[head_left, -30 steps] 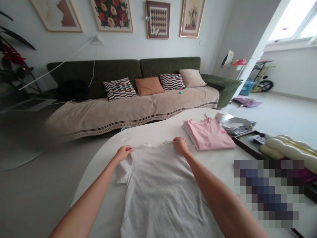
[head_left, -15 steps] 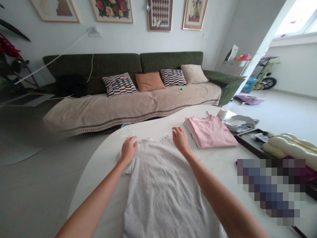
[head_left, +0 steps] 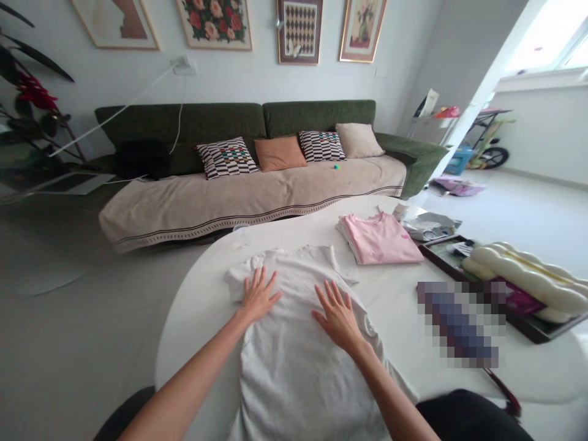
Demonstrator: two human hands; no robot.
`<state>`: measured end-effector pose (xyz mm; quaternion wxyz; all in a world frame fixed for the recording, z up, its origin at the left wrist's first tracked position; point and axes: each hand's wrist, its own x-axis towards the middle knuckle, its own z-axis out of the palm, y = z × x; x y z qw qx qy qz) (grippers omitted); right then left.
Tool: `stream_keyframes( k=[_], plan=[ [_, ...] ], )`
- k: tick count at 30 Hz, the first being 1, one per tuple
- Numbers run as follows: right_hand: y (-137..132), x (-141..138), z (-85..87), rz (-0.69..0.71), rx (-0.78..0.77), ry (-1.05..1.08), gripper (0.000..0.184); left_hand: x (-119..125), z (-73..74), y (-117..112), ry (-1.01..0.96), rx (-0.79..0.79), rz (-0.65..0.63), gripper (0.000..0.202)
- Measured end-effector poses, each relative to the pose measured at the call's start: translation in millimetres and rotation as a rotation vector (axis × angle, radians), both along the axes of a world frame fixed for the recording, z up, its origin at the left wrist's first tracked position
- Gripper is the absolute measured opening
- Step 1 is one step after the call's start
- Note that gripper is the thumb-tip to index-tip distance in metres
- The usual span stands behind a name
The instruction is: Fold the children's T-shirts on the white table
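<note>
A long dark green sofa (head_left: 294,122) stands against the pale back wall, its seat draped with a beige cover (head_left: 257,199). Two black-and-white patterned cushions (head_left: 226,157), an orange cushion (head_left: 279,152) and a cream cushion (head_left: 358,140) lean along its back. Four framed pictures (head_left: 300,30) hang in a row above it. A plant with red leaves (head_left: 32,98) fills the left edge. The floor (head_left: 68,343) is light grey and smooth. Bright daylight pours through a window (head_left: 551,43) at upper right. A round white worktop (head_left: 413,306) occupies the foreground.
</note>
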<state>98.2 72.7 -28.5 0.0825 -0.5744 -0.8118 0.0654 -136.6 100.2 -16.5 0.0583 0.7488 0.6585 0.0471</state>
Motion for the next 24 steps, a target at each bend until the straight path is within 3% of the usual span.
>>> stream_keyframes(
  k=[2, 5, 7, 9, 13, 17, 19, 20, 22, 24],
  plan=[
    [-28.9, 15.3, -3.7, -0.072, 0.051, -0.013, 0.059, 10.6, 3.9, -36.2, -0.028, 0.056, -0.083, 0.06],
    [-73.1, 44.7, -21.2, -0.186, 0.059, -0.039, 0.063, 18.5, -5.0, -99.4, -0.075, 0.045, -0.241, 0.063],
    [-91.0, 62.1, -32.5, -0.25, 0.028, -0.052, 0.064, 17.7, -16.0, -130.8, -0.068, 0.023, -0.255, 0.064],
    [-96.3, 74.0, -37.3, -0.269, -0.003, -0.059, 0.064, 15.7, -25.1, -147.2, -0.047, 0.039, -0.21, 0.062],
    [-88.7, 77.6, -23.4, -0.281, -0.028, -0.075, 0.061, 18.0, -28.1, -151.5, -0.034, 0.08, -0.128, 0.061],
    [-106.6, 45.4, 6.1, -0.312, 0.056, -0.007, 0.051, 15.4, -17.5, -150.7, -0.116, -0.019, -0.181, 0.067],
    [-133.6, 12.8, 17.9, -0.178, 0.081, 0.112, 0.046, 4.7, -11.8, -144.6, -0.236, -0.052, -0.183, 0.059],
    [-149.6, -6.3, 21.6, -0.054, 0.063, 0.186, 0.043, -3.0, -9.2, -138.3, -0.307, -0.04, -0.118, 0.05],
    [-180.2, -45.3, 23.6, 0.257, -0.012, 0.304, 0.041, -21.8, -4.3, -119.2, -0.418, 0.026, 0.11, 0.035],
    [-201.4, -79.3, 18.7, 0.405, -0.009, 0.314, 0.053, -42.2, 0.1, -94.6, -0.45, 0.092, 0.349, 0.032]
  ],
)
